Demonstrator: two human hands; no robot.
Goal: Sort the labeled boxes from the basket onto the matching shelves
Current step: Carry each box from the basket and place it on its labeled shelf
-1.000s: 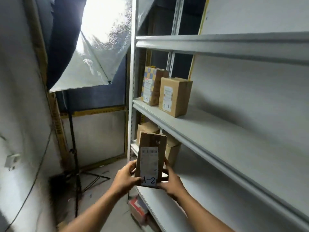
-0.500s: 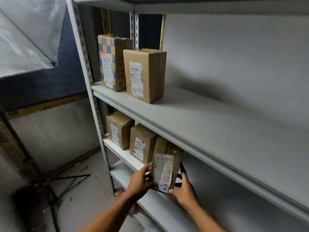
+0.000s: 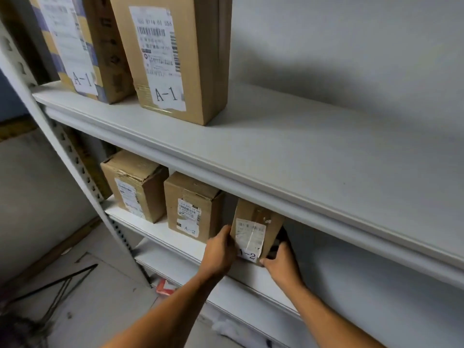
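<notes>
Two hands on one item, head view. Item: narrow box (image 3: 253, 231), label A-2, upright, at the near edge of the lower shelf (image 3: 155, 228), partly under the lip of the upper shelf (image 3: 276, 156). Left hand (image 3: 219, 249) grips its left side, fingers curled around the edge; right hand (image 3: 281, 257) holds its lower right corner, fingertips hooked beneath. Neighbours: another A-2 box (image 3: 192, 205) just left, a further box (image 3: 133, 183) far left. Handling note, as judgement: push straight back, base flat, label facing out, keeping apart from the neighbour; release only once it stands squarely.
</notes>
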